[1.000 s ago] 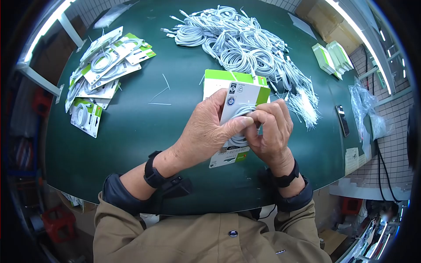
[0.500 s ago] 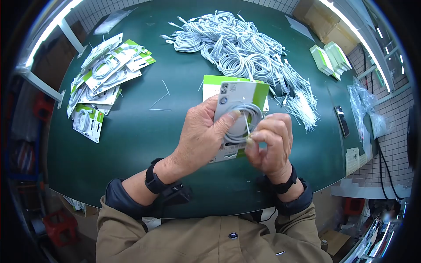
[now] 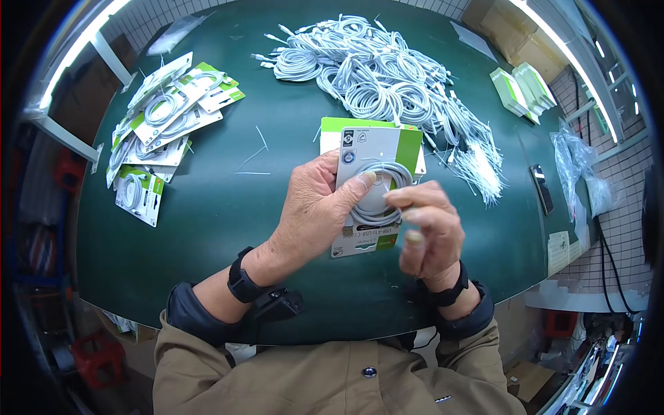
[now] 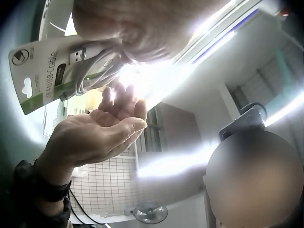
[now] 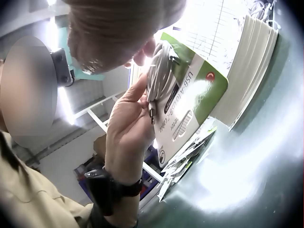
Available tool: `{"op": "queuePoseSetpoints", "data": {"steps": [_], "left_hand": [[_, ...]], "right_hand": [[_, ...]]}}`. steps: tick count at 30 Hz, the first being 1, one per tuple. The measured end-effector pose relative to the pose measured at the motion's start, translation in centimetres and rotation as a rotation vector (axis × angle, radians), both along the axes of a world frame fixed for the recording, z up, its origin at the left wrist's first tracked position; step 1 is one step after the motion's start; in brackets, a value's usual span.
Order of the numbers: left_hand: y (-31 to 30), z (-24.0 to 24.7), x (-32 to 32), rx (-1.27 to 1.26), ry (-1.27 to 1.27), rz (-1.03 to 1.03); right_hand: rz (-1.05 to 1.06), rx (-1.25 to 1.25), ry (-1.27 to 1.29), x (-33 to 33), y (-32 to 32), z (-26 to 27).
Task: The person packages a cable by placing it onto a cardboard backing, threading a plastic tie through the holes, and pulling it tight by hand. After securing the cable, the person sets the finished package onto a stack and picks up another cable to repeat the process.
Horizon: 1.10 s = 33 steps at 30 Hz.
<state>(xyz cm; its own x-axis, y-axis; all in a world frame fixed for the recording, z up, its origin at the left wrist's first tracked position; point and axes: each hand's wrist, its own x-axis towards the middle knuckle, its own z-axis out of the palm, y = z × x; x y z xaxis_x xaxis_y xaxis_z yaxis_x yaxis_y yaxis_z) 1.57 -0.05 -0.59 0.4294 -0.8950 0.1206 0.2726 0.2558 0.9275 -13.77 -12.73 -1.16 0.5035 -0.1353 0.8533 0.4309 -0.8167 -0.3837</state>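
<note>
My left hand [image 3: 315, 197] grips a white and green packaging card [image 3: 373, 144], with the thumb over the coiled white USB cable [image 3: 393, 214] on its front. The right wrist view shows the cable's metal plug [image 5: 152, 113] hanging by the card's printed face. My right hand [image 3: 432, 225] is just right of the coil, fingers apart and loosely bent, the index fingertip close to the cable. In the left wrist view the right hand [image 4: 97, 135] shows its palm, with nothing between the fingers. Behind the held card lies a stack of cards [image 3: 330, 128].
A large heap of coiled white cables [image 3: 373, 69] fills the table's far middle, with thin white ties [image 3: 481, 169] at its right end. Cards with cables [image 3: 162, 114] are piled at left. Green and white packs [image 3: 522, 90], a phone [image 3: 541, 188] and plastic bags [image 3: 574, 166] lie at right.
My right hand has stopped pinching a thin white strip at the coil; its fingers have spread. The coil lies round on the card, which my left hand has shifted slightly left.
</note>
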Motion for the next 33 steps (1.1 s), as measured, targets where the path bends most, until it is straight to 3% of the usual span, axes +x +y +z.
{"op": "queuePoseSetpoints", "data": {"steps": [2,5,10,14,17,19,26,29,33], "left_hand": [[0.0,0.2,-0.2,-0.024,0.014,-0.013],[0.1,0.7,-0.4,-0.012,-0.032,-0.009],[0.0,0.0,-0.9,0.011,-0.095,0.026],[0.0,-0.1,-1.2,0.092,-0.132,0.05],[-0.5,-0.3,-1.6,-0.022,-0.107,0.091],[-0.2,-0.3,-1.2,0.066,-0.091,0.038],[-0.7,-1.3,0.1,0.058,0.04,-0.004],[-0.7,-0.9,0.6,0.029,0.12,-0.038],[-0.9,-1.4,0.5,0.041,0.122,-0.024]], "right_hand": [[-0.126,-0.076,-0.062,0.1,-0.9,1.1],[-0.437,-0.209,0.05,-0.1,-2.2,1.2],[-0.47,-0.21,0.155,0.1,-1.2,1.0],[-0.433,-0.214,0.183,0.2,-1.0,0.8],[-0.394,-0.251,0.2,0.5,-0.6,0.9],[-0.334,-0.283,0.218,0.8,-1.0,0.8],[-0.191,-0.12,0.144,0.8,-2.2,0.9],[-0.129,-0.177,0.29,-0.1,-3.2,1.3],[-0.208,-0.381,0.389,-0.2,-2.6,2.6]]}}
